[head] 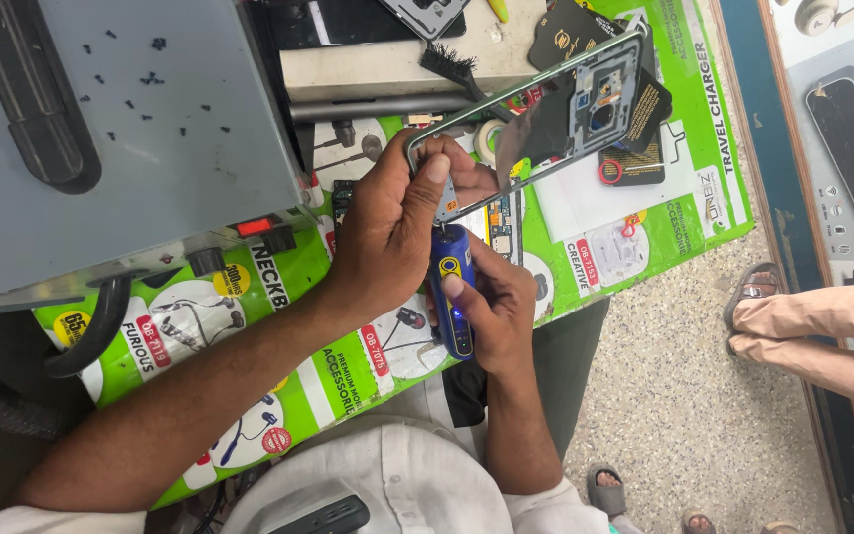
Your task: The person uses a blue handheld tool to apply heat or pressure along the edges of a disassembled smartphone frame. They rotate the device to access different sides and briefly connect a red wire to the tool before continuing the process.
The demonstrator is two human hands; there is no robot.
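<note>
My left hand (387, 222) grips the near end of an opened phone frame (555, 104), which is tilted up off the table with its camera cutout and inner parts showing. My right hand (491, 307) is wrapped around a blue electric screwdriver (452, 287), its tip pointing up at the bottom edge of the frame next to my left thumb. A small metal part sits between my left fingers and the frame. The screwdriver's tip is hidden behind my fingers.
A grey machine (101, 138) with several tiny black screws on top fills the left. A green printed mat (644, 227) covers the table. A black brush (452, 69), a tape roll (488, 138) and a circuit board (501, 227) lie nearby. Another person's legs (822, 331) stand at the right.
</note>
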